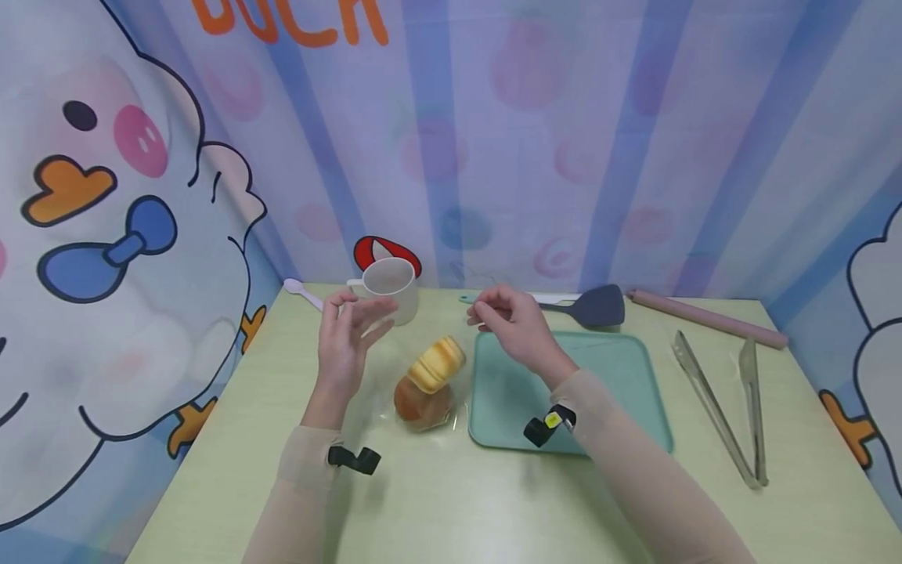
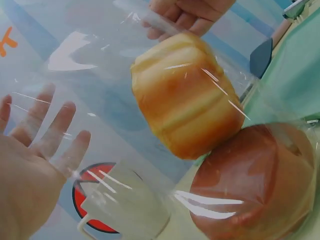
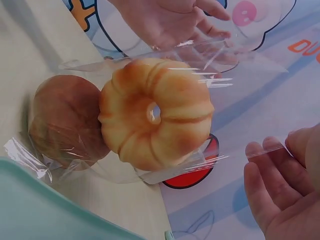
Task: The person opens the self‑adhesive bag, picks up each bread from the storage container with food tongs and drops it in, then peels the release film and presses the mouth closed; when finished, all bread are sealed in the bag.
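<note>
A clear plastic bag [image 2: 72, 57] holds a round brown bun [image 1: 421, 404] and a golden ring-shaped bread [image 3: 185, 100] with ridges. In the head view the bread leans on top of the bun, left of the green tray. My right hand [image 1: 517, 325] pinches the bag's upper edge between thumb and forefinger, its other fingers bent. On the bag's other side is my left hand [image 1: 343, 337], fingers spread and nearly straight. Film crosses in front of those fingers in the left wrist view; whether they touch it I cannot tell.
Behind my left hand stands a white mug [image 1: 402, 294], beside a lilac spoon [image 1: 303, 293]. The green tray [image 1: 627, 384] lies under my right forearm. Further right are a dark spatula [image 1: 599, 307], a pink rolling pin [image 1: 708, 317] and spread metal tongs [image 1: 719, 419]. A printed curtain closes the back.
</note>
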Tool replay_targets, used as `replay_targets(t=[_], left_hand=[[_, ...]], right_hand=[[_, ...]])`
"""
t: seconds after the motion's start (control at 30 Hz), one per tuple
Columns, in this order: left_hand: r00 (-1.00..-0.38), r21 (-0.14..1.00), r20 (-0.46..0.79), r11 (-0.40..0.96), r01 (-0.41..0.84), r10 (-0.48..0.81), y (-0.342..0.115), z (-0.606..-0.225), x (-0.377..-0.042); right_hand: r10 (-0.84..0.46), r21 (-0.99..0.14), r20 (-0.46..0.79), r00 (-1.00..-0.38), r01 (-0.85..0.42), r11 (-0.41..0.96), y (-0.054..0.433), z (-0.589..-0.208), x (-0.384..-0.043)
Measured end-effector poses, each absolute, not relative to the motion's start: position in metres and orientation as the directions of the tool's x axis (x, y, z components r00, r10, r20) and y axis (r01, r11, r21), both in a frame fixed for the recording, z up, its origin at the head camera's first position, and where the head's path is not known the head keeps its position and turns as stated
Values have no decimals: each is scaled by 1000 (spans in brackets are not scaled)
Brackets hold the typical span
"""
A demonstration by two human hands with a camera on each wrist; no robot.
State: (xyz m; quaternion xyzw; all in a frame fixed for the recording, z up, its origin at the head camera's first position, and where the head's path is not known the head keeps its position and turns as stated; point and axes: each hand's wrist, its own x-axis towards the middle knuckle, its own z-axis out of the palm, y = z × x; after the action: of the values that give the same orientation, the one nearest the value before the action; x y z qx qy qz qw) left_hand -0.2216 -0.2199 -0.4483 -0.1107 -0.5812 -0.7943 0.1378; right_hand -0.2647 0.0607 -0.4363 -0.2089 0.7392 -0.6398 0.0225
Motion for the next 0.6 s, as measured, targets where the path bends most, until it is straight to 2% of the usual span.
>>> replay_targets(t=[0.17, 0.37, 0.6], left_hand=[[-950, 933, 304, -182, 311, -68, -226, -454, -222], [-946, 952, 302, -19, 306, -114, -230, -456, -230], [-930, 944, 325, 7, 328, -175, -232, -455, -231]], right_hand=[[-347, -946, 249, -904, -303, 111, 62, -435, -263], [-356, -931, 281, -891, -343, 122, 65, -434, -262], [-314, -898, 323, -893, -394, 196, 68, -434, -260]])
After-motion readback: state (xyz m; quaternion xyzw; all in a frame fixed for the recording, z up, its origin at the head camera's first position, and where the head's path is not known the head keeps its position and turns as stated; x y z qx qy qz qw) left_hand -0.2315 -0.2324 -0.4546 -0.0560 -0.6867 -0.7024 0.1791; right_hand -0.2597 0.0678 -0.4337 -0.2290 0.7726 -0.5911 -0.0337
